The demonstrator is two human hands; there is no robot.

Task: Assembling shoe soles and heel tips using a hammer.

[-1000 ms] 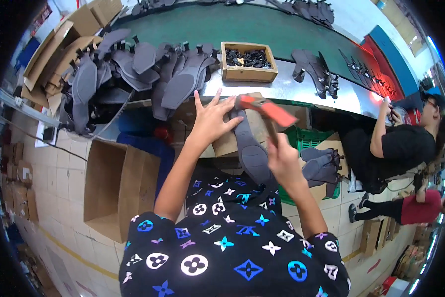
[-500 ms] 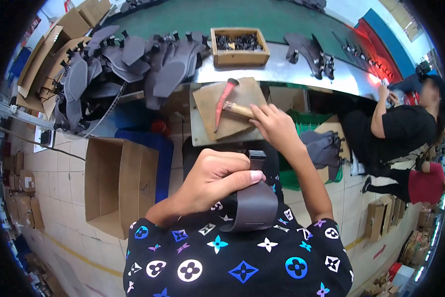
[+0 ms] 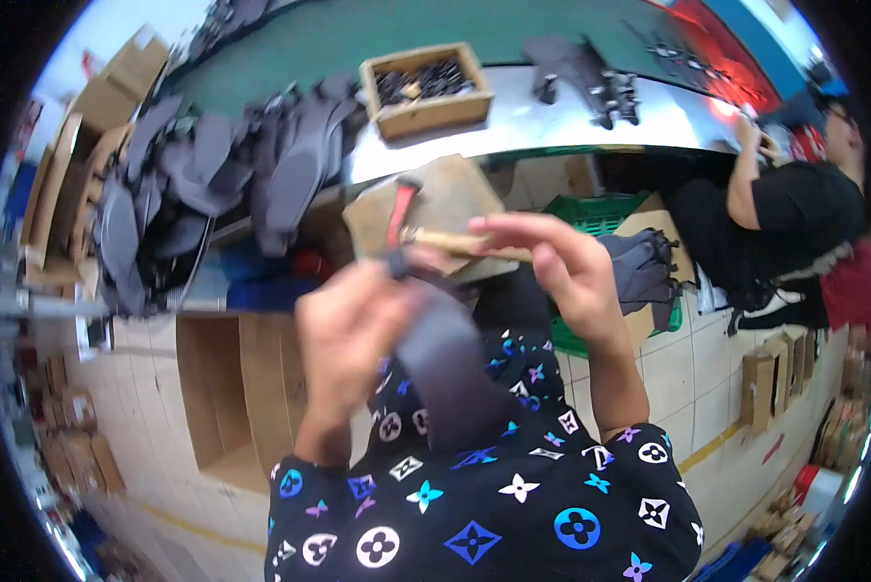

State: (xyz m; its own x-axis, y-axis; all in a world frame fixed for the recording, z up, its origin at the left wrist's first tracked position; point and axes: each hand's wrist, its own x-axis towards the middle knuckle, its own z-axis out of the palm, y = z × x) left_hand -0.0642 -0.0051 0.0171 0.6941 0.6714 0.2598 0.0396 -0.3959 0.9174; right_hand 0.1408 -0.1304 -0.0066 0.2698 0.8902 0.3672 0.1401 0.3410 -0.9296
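My left hand [image 3: 338, 325], blurred by motion, is closed on a dark grey shoe sole [image 3: 450, 364] with a small black heel. The sole's curved body hangs toward my shirt, and its heel end points at the work board. My right hand [image 3: 576, 276] has its fingers stretched out and thumb apart, just over the end of a hammer's wooden handle [image 3: 440, 240]. The hammer, with a red and black head, lies on a worn brown board [image 3: 455, 184], partly hidden behind the heel end.
A wooden box [image 3: 435, 118] of small black parts stands on the metal bench edge. Grey soles [image 3: 305, 160] are piled at the left, and more [image 3: 639, 267] lie in a green crate [image 3: 600, 209]. A cardboard box [image 3: 261, 388] stands lower left. A person [image 3: 794, 204] works at the right.
My right hand has loosened from the hammer handle and its fingers have spread. My left hand has carried the sole forward and left, toward the board. The whole view has shifted and tilted.
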